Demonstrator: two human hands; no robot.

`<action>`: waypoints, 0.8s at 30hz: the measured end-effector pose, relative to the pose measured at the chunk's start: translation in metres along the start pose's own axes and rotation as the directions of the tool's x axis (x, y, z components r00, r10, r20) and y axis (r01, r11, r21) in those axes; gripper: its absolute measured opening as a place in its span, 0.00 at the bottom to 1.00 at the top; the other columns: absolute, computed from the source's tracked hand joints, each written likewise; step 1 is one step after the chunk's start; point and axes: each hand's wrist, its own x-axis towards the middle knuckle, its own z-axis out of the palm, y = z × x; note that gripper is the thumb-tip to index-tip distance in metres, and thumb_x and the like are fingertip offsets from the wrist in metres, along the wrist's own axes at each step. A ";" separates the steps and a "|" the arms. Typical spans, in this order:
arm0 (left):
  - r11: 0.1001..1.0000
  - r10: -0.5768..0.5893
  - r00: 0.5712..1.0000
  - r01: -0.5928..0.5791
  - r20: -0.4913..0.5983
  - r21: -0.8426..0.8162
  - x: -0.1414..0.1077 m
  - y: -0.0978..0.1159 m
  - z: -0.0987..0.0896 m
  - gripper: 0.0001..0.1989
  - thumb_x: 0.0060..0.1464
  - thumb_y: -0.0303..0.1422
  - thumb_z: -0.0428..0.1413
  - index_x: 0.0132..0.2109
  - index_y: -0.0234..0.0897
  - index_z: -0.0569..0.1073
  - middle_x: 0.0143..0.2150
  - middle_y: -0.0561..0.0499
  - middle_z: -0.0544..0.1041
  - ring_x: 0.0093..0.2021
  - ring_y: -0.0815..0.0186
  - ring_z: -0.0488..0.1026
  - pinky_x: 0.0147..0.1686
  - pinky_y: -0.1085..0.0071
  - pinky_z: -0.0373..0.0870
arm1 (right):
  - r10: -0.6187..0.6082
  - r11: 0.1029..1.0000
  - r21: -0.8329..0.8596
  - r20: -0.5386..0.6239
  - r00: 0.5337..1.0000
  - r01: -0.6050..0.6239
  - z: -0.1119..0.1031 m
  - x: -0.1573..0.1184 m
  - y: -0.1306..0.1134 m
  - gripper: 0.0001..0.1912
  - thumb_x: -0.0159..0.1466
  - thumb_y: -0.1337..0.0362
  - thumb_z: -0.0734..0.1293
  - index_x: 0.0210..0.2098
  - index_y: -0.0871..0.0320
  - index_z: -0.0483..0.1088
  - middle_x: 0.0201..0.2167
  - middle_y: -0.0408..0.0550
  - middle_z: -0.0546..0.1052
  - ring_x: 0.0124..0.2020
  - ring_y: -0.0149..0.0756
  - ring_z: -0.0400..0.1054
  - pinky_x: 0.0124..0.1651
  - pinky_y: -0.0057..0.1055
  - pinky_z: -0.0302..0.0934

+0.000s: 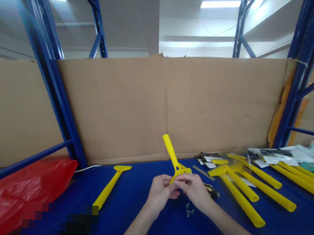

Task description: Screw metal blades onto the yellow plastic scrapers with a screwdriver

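Note:
A yellow scraper (172, 152) is held up at the middle of the blue tabletop, its round handle tilted up and to the left, its wide head low. My left hand (160, 191) is closed on the lower left end of that head. From the other side, my right hand (193, 190) pinches at the head with thumb and forefinger; any small part between those fingertips is hidden. Just below lie several small metal screws and nuts (188, 211). Behind my right wrist, a black and pale-yellow tool handle (213, 191) shows in part.
Several yellow scrapers (241, 198) lie on the right, near flat packets (208, 157) and a thin metal strip (203, 172). Another scraper (109, 189) rests left. A red plastic bag (31, 180) is at far left. Cardboard (125, 108) and blue posts (58, 100) stand behind.

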 end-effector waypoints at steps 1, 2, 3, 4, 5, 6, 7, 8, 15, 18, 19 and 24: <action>1.000 0.005 1.000 -0.005 0.000 0.003 0.000 0.000 0.000 0.16 0.39 0.33 0.68 0.32 0.28 0.72 0.22 0.48 0.77 0.19 0.71 0.73 0.20 0.78 0.71 | 0.002 1.000 -0.004 -0.003 1.000 -0.002 0.000 0.001 0.000 0.05 0.50 0.66 0.68 0.23 0.58 0.77 0.17 0.43 0.71 0.19 0.29 0.60 0.23 0.27 0.54; 1.000 0.011 1.000 -0.011 -0.004 0.004 0.000 0.000 0.000 0.17 0.38 0.34 0.69 0.32 0.28 0.72 0.22 0.48 0.77 0.19 0.71 0.73 0.20 0.78 0.71 | 0.004 1.000 -0.010 -0.005 1.000 -0.004 0.000 0.001 -0.001 0.05 0.50 0.66 0.67 0.22 0.58 0.77 0.18 0.43 0.72 0.20 0.29 0.60 0.23 0.27 0.54; 1.000 0.015 1.000 -0.015 -0.008 0.005 0.000 0.000 0.000 0.18 0.37 0.35 0.69 0.31 0.28 0.72 0.22 0.48 0.77 0.19 0.71 0.73 0.20 0.78 0.71 | 0.006 1.000 -0.017 -0.007 1.000 -0.006 0.000 0.001 -0.002 0.05 0.50 0.66 0.67 0.22 0.58 0.76 0.17 0.43 0.72 0.19 0.29 0.59 0.23 0.27 0.53; 1.000 0.018 1.000 -0.018 -0.013 0.007 0.001 0.000 0.001 0.19 0.37 0.36 0.69 0.31 0.28 0.72 0.22 0.48 0.77 0.19 0.71 0.72 0.20 0.78 0.71 | 0.007 1.000 -0.025 -0.010 1.000 -0.007 -0.001 0.001 -0.004 0.05 0.50 0.66 0.67 0.22 0.58 0.76 0.17 0.42 0.71 0.19 0.29 0.59 0.23 0.27 0.53; 1.000 0.019 1.000 -0.019 -0.015 0.010 0.001 0.000 0.001 0.19 0.37 0.36 0.69 0.31 0.28 0.72 0.22 0.48 0.77 0.19 0.71 0.72 0.20 0.78 0.71 | 0.009 0.999 -0.034 -0.015 1.000 -0.009 -0.001 0.000 -0.005 0.05 0.50 0.67 0.67 0.22 0.58 0.76 0.16 0.41 0.70 0.18 0.28 0.58 0.22 0.27 0.52; 1.000 0.018 1.000 -0.018 -0.018 0.013 0.001 0.000 0.001 0.18 0.37 0.36 0.69 0.31 0.28 0.72 0.21 0.49 0.77 0.18 0.71 0.72 0.20 0.78 0.70 | 0.010 0.999 -0.042 -0.020 1.000 -0.011 -0.001 0.000 -0.006 0.05 0.50 0.67 0.67 0.23 0.58 0.76 0.15 0.40 0.69 0.18 0.28 0.57 0.22 0.27 0.52; 1.000 0.016 1.000 -0.016 -0.020 0.016 0.001 -0.001 0.001 0.18 0.38 0.35 0.68 0.31 0.28 0.72 0.21 0.49 0.77 0.18 0.71 0.72 0.20 0.78 0.70 | 0.011 0.999 -0.052 -0.025 1.000 -0.012 -0.001 0.000 -0.007 0.05 0.50 0.68 0.67 0.23 0.58 0.76 0.15 0.40 0.68 0.18 0.28 0.57 0.22 0.27 0.51; 1.000 0.014 1.000 -0.014 -0.022 0.019 0.001 -0.001 0.002 0.17 0.38 0.35 0.68 0.31 0.28 0.72 0.21 0.49 0.77 0.18 0.71 0.72 0.20 0.78 0.70 | 0.011 0.998 -0.061 -0.032 0.999 -0.013 -0.002 -0.001 -0.008 0.04 0.50 0.68 0.67 0.23 0.58 0.75 0.14 0.39 0.67 0.18 0.28 0.57 0.22 0.27 0.52; 0.998 0.044 0.999 -0.043 -0.023 0.036 0.003 -0.003 0.002 0.13 0.41 0.31 0.67 0.30 0.29 0.72 0.20 0.50 0.76 0.18 0.71 0.72 0.20 0.77 0.69 | 0.012 0.991 -0.133 -0.048 0.999 -0.018 -0.003 -0.003 -0.013 0.04 0.50 0.70 0.66 0.21 0.57 0.71 0.14 0.37 0.65 0.18 0.28 0.57 0.22 0.26 0.52; 0.996 0.067 0.998 -0.066 -0.011 0.056 0.003 -0.005 0.000 0.12 0.41 0.30 0.66 0.29 0.29 0.72 0.20 0.51 0.75 0.18 0.71 0.72 0.20 0.77 0.69 | 0.035 0.985 -0.163 -0.099 0.994 -0.051 -0.003 -0.002 -0.012 0.05 0.49 0.71 0.66 0.23 0.56 0.66 0.13 0.33 0.62 0.17 0.28 0.57 0.22 0.25 0.52; 0.995 0.073 0.997 -0.073 -0.005 0.066 0.004 -0.006 0.000 0.11 0.41 0.29 0.66 0.30 0.29 0.71 0.20 0.51 0.75 0.18 0.71 0.72 0.20 0.78 0.68 | 0.048 0.982 -0.176 -0.119 0.992 -0.068 -0.004 -0.001 -0.010 0.07 0.48 0.71 0.67 0.24 0.55 0.64 0.13 0.32 0.61 0.17 0.27 0.57 0.21 0.25 0.52; 0.991 0.091 0.996 -0.092 0.013 0.100 0.006 -0.013 -0.001 0.10 0.42 0.28 0.65 0.29 0.30 0.71 0.22 0.52 0.76 0.18 0.72 0.72 0.19 0.79 0.68 | 0.088 0.959 -0.247 -0.198 0.976 -0.136 -0.008 0.002 -0.001 0.14 0.44 0.69 0.70 0.19 0.55 0.58 0.14 0.32 0.61 0.18 0.27 0.56 0.22 0.24 0.49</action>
